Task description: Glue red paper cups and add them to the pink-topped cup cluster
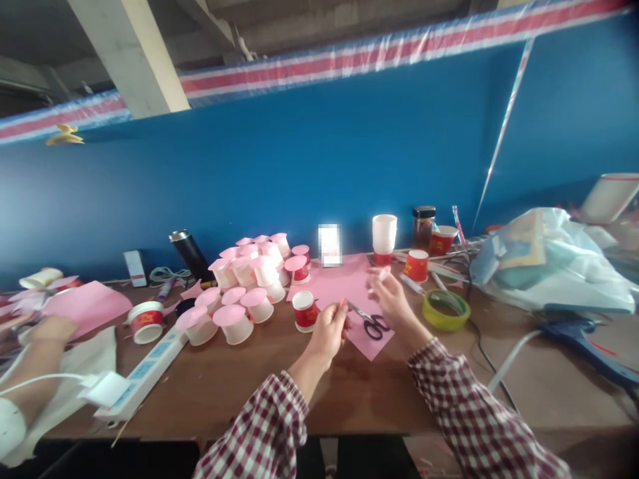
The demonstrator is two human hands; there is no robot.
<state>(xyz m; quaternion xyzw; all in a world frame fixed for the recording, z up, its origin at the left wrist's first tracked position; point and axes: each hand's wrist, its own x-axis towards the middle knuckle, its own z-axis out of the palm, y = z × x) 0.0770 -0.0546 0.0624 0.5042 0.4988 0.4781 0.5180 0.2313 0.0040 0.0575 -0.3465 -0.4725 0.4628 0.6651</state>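
co-worker's forearm (37, 346): far left edge of the tabletop, beside a pink paper sheet (84, 305); hand itself out of view.
power strip (150, 362): white, lying aslant near the front left.
red paper cup (146, 321): upright, uncovered, left of the pile.
pink-capped cups (249, 283): roughly fifteen, upturned or stacked in a cluster left of centre toward the back edge, each with a pink paper disc on it; judged as the finished share.
uncovered red cups (305, 310): one just beside the left hand, more at (417, 265) and by the white cup stack (384, 234) at the back; judged as still to be covered.
left hand (328, 330): fingers closed together, pinching something small, too blurred to name.
scissors (373, 324): lying on the pink sheet (349, 286) at centre, between both hands, untouched.
right hand (390, 293): fingertips pinched on a small pale pink scrap (383, 272), raised above the sheet.
tape roll (446, 309): yellow-green, right of the hand.
plastic bag (549, 266): far right.
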